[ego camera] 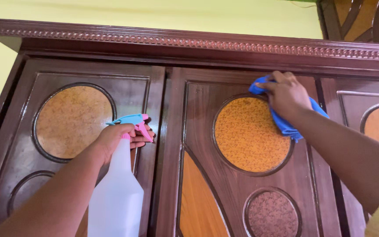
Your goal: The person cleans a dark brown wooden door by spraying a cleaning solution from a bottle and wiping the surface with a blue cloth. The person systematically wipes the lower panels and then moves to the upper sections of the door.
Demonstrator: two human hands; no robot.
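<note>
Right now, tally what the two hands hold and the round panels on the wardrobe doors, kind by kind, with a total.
Spray bottle, in the left hand: 1
Blue cloth, under the right hand: 1
Round door panels in view, some cut off: 5
Total: 7

White spray bottle (117, 193) up front, hanging upright in the grip of the left hand (115, 141), its blue trigger head with a pink lever pointing right, close to the left wardrobe door (132, 94). Blue cloth (286, 118) up high, bunched and pressed flat under the right hand (286, 94) against the middle door's dark frame, just above the orange oval panel (251, 134).
</note>
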